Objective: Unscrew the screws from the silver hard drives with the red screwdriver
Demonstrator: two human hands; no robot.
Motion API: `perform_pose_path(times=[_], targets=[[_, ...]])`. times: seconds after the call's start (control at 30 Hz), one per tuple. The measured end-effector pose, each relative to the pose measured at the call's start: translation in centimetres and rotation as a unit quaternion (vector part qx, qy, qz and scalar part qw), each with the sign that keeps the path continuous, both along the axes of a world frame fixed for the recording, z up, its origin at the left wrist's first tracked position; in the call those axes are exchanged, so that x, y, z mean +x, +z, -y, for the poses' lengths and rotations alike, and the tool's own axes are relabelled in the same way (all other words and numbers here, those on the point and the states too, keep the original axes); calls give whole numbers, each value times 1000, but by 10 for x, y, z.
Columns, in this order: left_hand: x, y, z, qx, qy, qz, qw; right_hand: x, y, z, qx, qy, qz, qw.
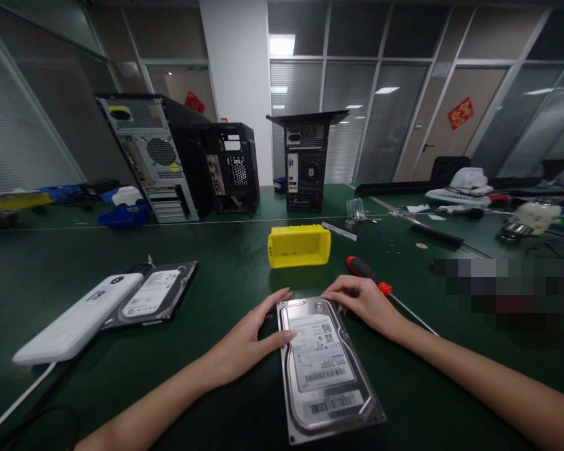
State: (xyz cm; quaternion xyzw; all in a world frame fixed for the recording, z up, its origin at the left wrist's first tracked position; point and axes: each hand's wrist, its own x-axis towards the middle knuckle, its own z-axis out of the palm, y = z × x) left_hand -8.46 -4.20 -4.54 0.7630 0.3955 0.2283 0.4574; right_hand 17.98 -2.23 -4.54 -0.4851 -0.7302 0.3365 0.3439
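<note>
A silver hard drive [324,369] with white labels lies on the green table mat [207,401] in front of me. My left hand [249,341] holds its left edge, the thumb on the top face and the fingers along the side. At the drive's far right corner is my right hand [364,304], its fingers bent together; whether a small item is between the fingertips is hidden. A red and black screwdriver [366,269] lies just beyond my right hand, its shaft passing behind the forearm.
A yellow bin [299,246] stands beyond the drive. At left, a white power bank [79,319] rests partly on a second hard drive [155,291]. Computer cases [169,156] stand at the back. Screws and metal strips [435,237] lie at right.
</note>
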Motion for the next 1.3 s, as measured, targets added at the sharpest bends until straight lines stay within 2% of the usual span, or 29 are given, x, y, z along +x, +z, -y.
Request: perform_pose_path(times=[0.4, 0.73, 0.9, 1.03, 1.17, 1.3], targets=[[2, -1, 1, 20, 16, -15, 1000, 0, -6, -4, 52, -50, 62, 995], [3, 1, 3, 13, 24, -39, 999, 4, 5, -1, 76, -1, 84, 994], [3, -4, 3, 19, 29, -40, 999, 11, 2, -4, 111, 57, 89, 988], [5, -5, 3, 21, 37, -45, 998, 14, 2, -7, 102, 93, 69, 988], [7, -5, 3, 21, 41, -65, 997, 9, 1, -8, 68, 40, 71, 994], [6, -5, 4, 22, 44, -77, 996, 5, -3, -11, 70, -9, 84, 994]])
